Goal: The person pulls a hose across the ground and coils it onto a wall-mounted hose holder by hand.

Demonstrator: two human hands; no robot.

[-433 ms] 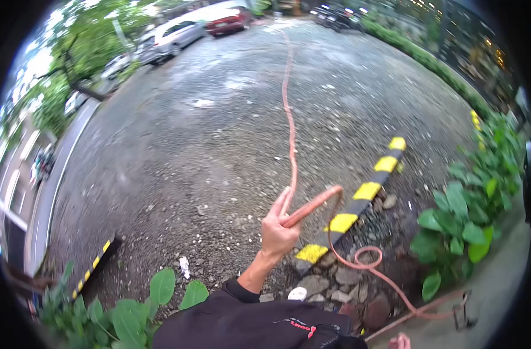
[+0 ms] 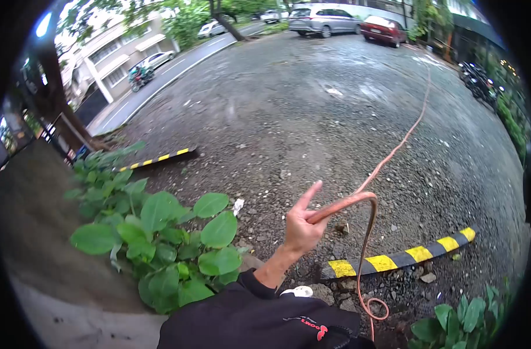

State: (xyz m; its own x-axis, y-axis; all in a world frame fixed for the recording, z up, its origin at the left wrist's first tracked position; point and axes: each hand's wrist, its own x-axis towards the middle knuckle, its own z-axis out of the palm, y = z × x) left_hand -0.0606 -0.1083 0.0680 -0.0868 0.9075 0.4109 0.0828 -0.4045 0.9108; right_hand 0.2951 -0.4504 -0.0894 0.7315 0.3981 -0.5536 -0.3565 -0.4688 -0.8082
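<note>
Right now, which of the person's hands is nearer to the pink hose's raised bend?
Left. The left hand holds the pink hose just short of the raised bend; the right hand is out of view, so its exact place cannot be told.

Gripping, in the left hand (image 2: 303, 231), a pinkish hose (image 2: 347, 203) stretched one way across gravelly ground (image 2: 265, 134) toward a red car (image 2: 383, 30), the other way down past a yellow-and-black strip (image 2: 402, 259) into a small loop. Farther left, leafy plants (image 2: 219, 230) near a white scrap (image 2: 238, 206).
</note>
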